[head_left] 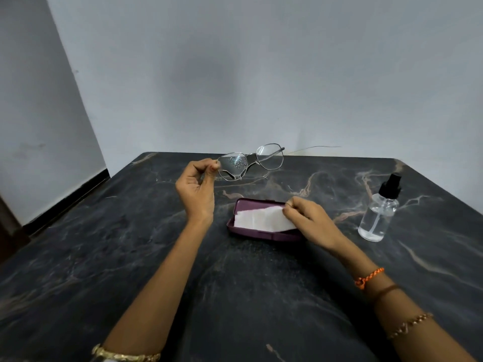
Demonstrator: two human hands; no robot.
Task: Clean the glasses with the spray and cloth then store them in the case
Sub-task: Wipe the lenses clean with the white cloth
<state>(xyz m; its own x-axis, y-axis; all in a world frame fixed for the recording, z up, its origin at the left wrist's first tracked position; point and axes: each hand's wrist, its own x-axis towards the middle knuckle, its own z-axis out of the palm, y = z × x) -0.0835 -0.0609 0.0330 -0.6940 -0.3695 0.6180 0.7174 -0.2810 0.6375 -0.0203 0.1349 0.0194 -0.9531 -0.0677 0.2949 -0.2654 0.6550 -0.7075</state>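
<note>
My left hand [197,188] pinches the left rim of the thin metal-framed glasses [252,162] and holds them up above the table's far half. Spray droplets speckle the lens nearest my fingers. One temple arm sticks out to the right. Below them lies the open purple case [257,233] with the white cloth [261,218] inside it. My right hand [309,220] grips the cloth's right end, over the case. The clear spray bottle [379,212] with a black nozzle stands upright to the right, apart from both hands.
Everything rests on a dark marble-patterned table [130,257] pushed against a pale wall [235,74]. The table's far edge runs just behind the glasses. Bracelets circle both wrists.
</note>
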